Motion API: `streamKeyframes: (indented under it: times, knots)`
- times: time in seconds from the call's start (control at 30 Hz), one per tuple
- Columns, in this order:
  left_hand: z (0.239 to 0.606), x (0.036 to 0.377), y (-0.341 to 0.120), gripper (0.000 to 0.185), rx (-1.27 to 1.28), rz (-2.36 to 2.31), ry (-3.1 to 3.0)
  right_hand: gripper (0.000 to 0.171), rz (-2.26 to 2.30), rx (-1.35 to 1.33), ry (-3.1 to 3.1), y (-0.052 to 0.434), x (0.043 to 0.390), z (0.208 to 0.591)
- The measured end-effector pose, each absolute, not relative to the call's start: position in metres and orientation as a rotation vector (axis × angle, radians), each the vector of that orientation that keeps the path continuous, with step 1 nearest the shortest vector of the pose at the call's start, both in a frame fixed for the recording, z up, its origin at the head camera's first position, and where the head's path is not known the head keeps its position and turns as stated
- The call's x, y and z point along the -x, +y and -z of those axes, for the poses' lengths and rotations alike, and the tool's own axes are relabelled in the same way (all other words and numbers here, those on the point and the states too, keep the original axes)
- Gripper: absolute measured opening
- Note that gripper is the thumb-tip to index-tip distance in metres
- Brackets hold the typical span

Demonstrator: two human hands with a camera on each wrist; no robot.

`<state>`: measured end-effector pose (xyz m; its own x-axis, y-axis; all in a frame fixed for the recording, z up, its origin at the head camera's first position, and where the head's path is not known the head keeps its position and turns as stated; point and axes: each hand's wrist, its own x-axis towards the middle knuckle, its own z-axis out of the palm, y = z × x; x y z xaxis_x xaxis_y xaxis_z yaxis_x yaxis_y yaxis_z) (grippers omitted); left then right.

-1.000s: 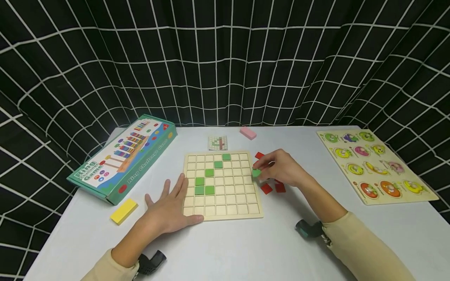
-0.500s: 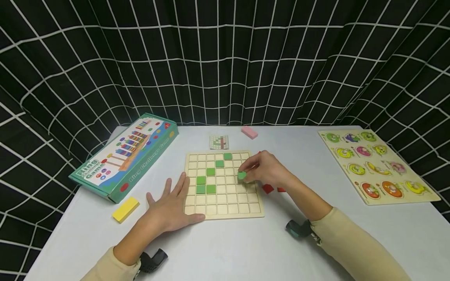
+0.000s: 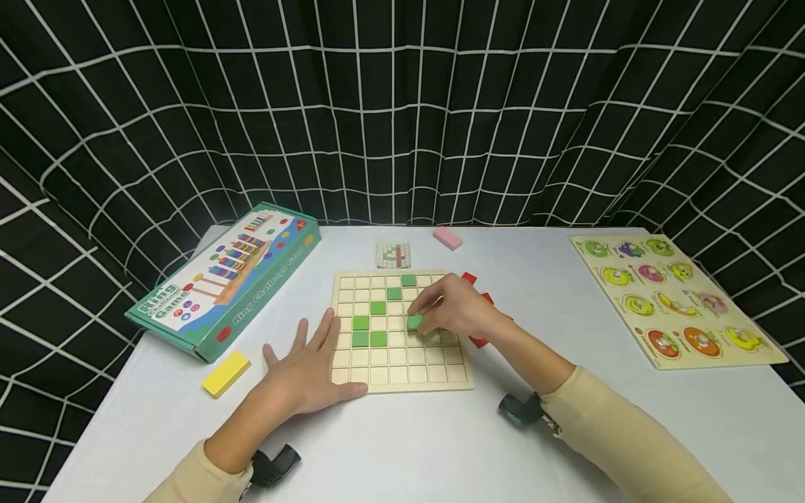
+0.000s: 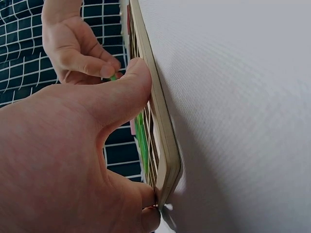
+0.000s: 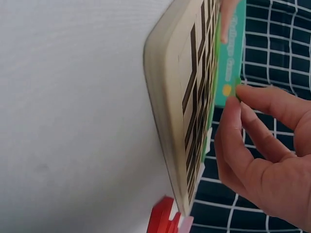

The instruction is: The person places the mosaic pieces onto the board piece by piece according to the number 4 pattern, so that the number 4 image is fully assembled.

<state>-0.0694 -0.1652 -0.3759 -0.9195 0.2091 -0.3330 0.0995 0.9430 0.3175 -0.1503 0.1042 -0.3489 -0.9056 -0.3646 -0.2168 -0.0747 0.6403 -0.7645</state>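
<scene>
A pale wooden grid board [image 3: 415, 374] lies in the middle of the white table with several green square tiles [image 3: 378, 307] set in its cells. My right hand [image 3: 455, 307] pinches another green tile [image 3: 414, 322] between thumb and fingertips above the board's right half; the right wrist view shows this tile apart from the surface. With fingers spread, my left hand [image 3: 302, 377] rests against the board's left side, its thumb along the front edge. Red tiles [image 3: 479, 342] lie right of the board, partly hidden by my right hand and forearm.
Behind the board lies a small pattern card [image 3: 393, 256], with a pink block [image 3: 447, 238] to its right. At left are a green game box [image 3: 229, 279] and a yellow block [image 3: 226, 374]. A fruit puzzle board [image 3: 676, 300] lies at right. A gridded black curtain [image 3: 402, 112] hangs behind.
My right hand has carried the green tile leftward, from beside the board's right edge to over its cells. More of the red tiles' edges show behind it. The left hand stays in place.
</scene>
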Motion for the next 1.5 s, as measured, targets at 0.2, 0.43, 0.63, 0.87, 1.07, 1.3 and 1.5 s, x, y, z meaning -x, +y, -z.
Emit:
streamKeyframes:
  times: [0.2,0.43,0.63,0.87,1.07,1.3,1.5]
  knots:
    - [0.376,0.069,-0.165,0.122,-0.225,-0.425,2.724,0.023,1.077,0.351,2.521,0.095,0.148,0.351]
    - [0.377,0.070,-0.166,0.123,-0.226,-0.413,2.722,0.023,1.042,0.385,2.505,0.083,0.146,0.352]
    - [0.377,0.070,-0.166,0.124,-0.223,-0.411,2.720,0.022,1.022,0.421,2.497,0.075,0.145,0.356]
    - [0.377,0.070,-0.166,0.124,-0.222,-0.408,2.721,0.022,0.990,0.455,2.527,0.069,0.146,0.358]
    - [0.376,0.070,-0.166,0.124,-0.221,-0.400,2.718,0.021,0.966,0.469,2.549,0.066,0.145,0.357]
    - [0.375,0.070,-0.166,0.124,-0.224,-0.402,2.721,0.021,0.970,0.452,2.565,0.065,0.144,0.358]
    - [0.375,0.070,-0.165,0.125,-0.228,-0.394,2.724,0.021,0.976,0.452,2.565,0.066,0.142,0.358]
